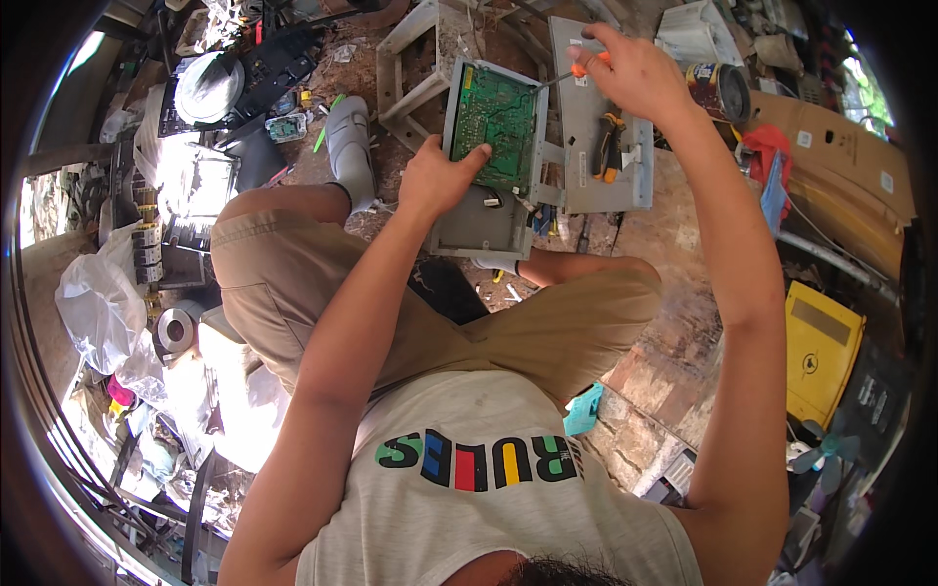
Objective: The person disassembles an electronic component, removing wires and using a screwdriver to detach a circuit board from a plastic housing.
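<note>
Two bare hands work on a grey metal chassis (479,227) carrying a green circuit board (495,115), propped between the seated person's knees above the dirt floor. The left hand (440,179) grips the chassis edge, thumb pressed on the board's lower rim. The right hand (633,73) is clenched around an orange-handled screwdriver (572,73), its tip at the board's upper right corner; orange-handled pliers (610,146) lie on a grey metal plate (586,186) just beside.
</note>
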Motion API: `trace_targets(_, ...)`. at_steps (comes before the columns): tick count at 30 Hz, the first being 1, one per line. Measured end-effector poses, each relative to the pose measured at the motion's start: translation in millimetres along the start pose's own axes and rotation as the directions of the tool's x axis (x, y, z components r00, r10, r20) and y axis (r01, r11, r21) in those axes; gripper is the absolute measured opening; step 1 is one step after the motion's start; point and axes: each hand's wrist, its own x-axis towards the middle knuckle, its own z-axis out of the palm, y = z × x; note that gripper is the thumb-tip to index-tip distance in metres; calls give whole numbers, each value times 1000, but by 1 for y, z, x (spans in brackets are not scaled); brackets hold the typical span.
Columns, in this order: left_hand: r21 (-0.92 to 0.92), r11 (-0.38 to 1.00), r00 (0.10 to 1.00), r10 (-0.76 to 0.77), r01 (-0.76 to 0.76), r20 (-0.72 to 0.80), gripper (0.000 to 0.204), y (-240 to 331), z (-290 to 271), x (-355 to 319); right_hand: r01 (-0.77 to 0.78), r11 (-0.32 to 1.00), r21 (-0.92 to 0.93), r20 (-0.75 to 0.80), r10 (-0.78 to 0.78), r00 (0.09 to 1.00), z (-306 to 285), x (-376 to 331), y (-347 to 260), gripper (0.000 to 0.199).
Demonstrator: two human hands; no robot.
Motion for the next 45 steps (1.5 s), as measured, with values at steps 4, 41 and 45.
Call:
trace_targets(4,10,1000,1000,-9,9,-10,79,2,-1,-1,140,986,90,-57,-135,989,3,0,6,41)
trace_targets(41,26,1000,1000,1,-1,-4,82,1,-2,0,-242,748,618,-208,452,867,10,-28,37,31)
trace_targets(45,-52,998,998,-34,31,-55,83,2,2,-3,-210,-444,871,401,399,825,51,-77,37,31)
